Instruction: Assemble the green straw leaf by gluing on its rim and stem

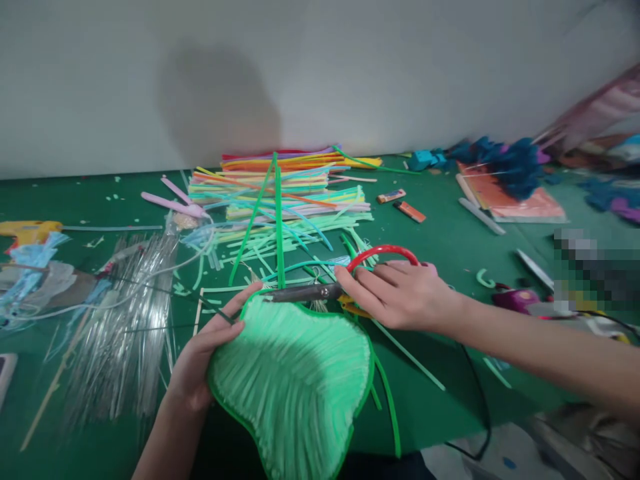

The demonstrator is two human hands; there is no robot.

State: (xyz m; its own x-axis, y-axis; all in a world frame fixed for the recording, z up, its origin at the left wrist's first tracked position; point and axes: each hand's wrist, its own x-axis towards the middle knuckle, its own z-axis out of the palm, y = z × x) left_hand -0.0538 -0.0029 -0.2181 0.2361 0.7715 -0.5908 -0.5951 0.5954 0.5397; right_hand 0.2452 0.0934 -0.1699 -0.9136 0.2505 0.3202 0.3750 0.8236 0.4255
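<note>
My left hand (pixel 200 363) is closed on the left edge of a light green leaf-shaped piece (pixel 295 387). Its surface looks fuzzy and ribbed, with a darker green border. In my right hand (pixel 400 293) is a pair of red-handled scissors (pixel 300 293), the dark blades lying along the top edge of the leaf-shaped piece. Whether the blades are apart cannot be made out. Tall green pipe cleaners (pixel 279 220) stand up behind the blade tips. More green strips (pixel 390 400) hang below the right edge of the leaf-shaped piece.
Bundles of coloured pipe cleaners (pixel 295 200) lie at the back. Left are clear thin sticks (pixel 125 340), a yellow glue gun (pixel 30 232) and a pink curling-iron-like tool (pixel 173 202). Two lighters (pixel 410 211), blue fuzzy pieces (pixel 517 167) and a black cable (pixel 480 400) are right.
</note>
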